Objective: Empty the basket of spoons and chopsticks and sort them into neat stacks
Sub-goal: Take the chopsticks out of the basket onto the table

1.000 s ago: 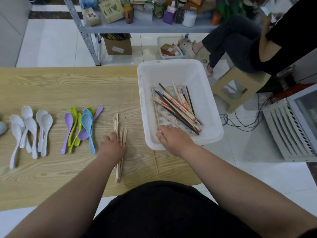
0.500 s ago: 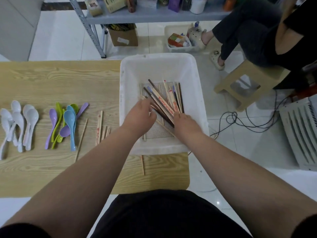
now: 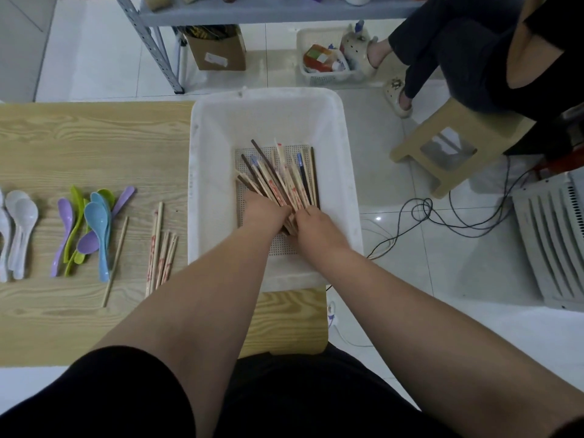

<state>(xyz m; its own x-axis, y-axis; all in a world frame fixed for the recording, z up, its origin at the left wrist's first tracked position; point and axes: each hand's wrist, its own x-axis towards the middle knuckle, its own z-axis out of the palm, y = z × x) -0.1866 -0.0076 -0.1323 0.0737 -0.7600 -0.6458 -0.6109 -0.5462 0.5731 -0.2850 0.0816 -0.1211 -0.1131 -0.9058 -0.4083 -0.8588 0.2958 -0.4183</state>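
A white plastic basket point(image 3: 215, 128) sits at the right end of the wooden table point(image 3: 94, 143). Inside it lies a bunch of chopsticks point(image 3: 281, 177), light wood and dark ones, fanned out away from me. My left hand point(image 3: 264, 213) and my right hand point(image 3: 316, 224) are both in the basket, side by side, gripping the near ends of that bunch. On the table lie a small pile of wooden chopsticks point(image 3: 161, 251), a single thin chopstick point(image 3: 115, 262), coloured spoons point(image 3: 90, 226) and white spoons point(image 3: 17, 229).
A person sits on a wooden stool point(image 3: 455, 147) at the right. Cables point(image 3: 442, 216) and a white grille unit point(image 3: 553, 241) lie on the floor. A metal shelf point(image 3: 268, 11), a cardboard box point(image 3: 218, 49) and a small basket point(image 3: 325, 55) stand beyond the table.
My left hand left the chopstick pile on the table and went into the basket. Both hands have closed together on the bunch, gathering the chopsticks into a tighter fan.
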